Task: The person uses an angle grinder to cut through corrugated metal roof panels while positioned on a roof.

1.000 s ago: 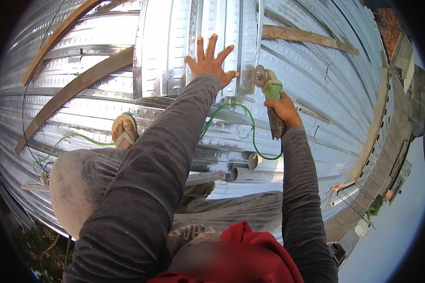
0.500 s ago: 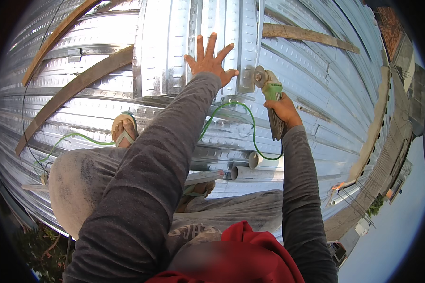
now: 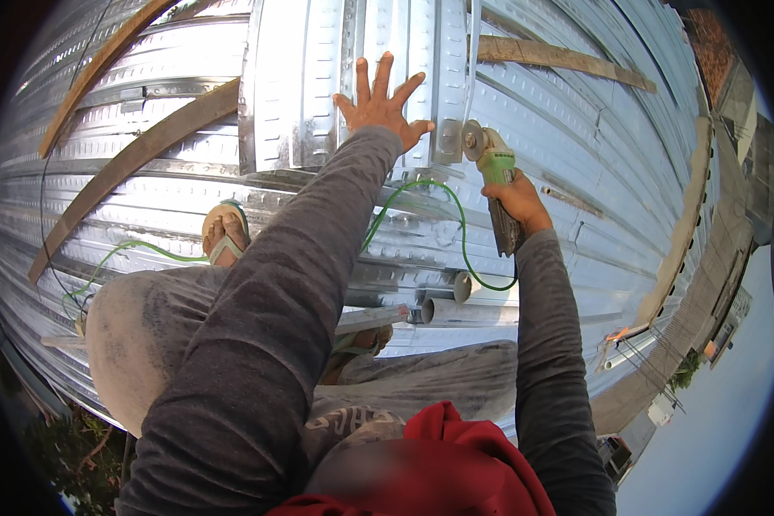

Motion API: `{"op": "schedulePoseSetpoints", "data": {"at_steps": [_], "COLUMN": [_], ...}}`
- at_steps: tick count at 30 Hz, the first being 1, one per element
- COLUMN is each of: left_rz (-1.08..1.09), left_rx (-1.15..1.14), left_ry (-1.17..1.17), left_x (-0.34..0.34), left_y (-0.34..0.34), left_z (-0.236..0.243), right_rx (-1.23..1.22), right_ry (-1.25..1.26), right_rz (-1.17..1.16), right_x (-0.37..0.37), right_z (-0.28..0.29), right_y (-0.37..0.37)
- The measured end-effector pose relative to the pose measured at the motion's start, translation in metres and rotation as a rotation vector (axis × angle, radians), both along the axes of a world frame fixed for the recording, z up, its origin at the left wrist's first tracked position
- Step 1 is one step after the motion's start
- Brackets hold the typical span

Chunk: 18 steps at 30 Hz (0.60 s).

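Two hands busy: my left hand (image 3: 378, 113) lay spread wide on ribbed sheet (image 3: 275, 95) beneath, right hand (image 3: 519, 204) gripped grinder (image 3: 496, 165), disc (image 3: 473, 141) between them; firm pressure, staying clear of disc seemed best

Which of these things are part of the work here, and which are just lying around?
Part of the work:
- angle grinder, gripped in the right hand
- ribbed metal sheet, under the spread left hand
- green cord, apparently the grinder's

Seemingly lying around:
- wooden planks
- pale pipes

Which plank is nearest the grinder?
The right-hand plank, beyond the grinder; the other two lie left of the left hand.
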<state>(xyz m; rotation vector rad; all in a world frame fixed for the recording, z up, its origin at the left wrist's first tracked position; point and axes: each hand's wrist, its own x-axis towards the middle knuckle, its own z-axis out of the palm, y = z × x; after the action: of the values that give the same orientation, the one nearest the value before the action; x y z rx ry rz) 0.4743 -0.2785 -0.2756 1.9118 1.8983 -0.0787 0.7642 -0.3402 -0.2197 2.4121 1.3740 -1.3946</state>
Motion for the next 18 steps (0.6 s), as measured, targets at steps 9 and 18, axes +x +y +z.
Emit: {"op": "schedulePoseSetpoints", "data": {"at_steps": [9, 18], "left_rz": [-0.001, 0.006], "left_rx": [-0.026, -0.037], "left_ry": [-0.022, -0.027], "left_x": [-0.001, 0.004], "left_y": [0.001, -0.001], "left_z": [0.003, 0.008], "right_rx": [0.009, -0.024], "right_ry": [-0.02, -0.002], "right_rz": [0.009, 0.008], "right_x": [-0.008, 0.006], "right_z": [0.004, 0.003], "right_y": [0.002, -0.007]}}
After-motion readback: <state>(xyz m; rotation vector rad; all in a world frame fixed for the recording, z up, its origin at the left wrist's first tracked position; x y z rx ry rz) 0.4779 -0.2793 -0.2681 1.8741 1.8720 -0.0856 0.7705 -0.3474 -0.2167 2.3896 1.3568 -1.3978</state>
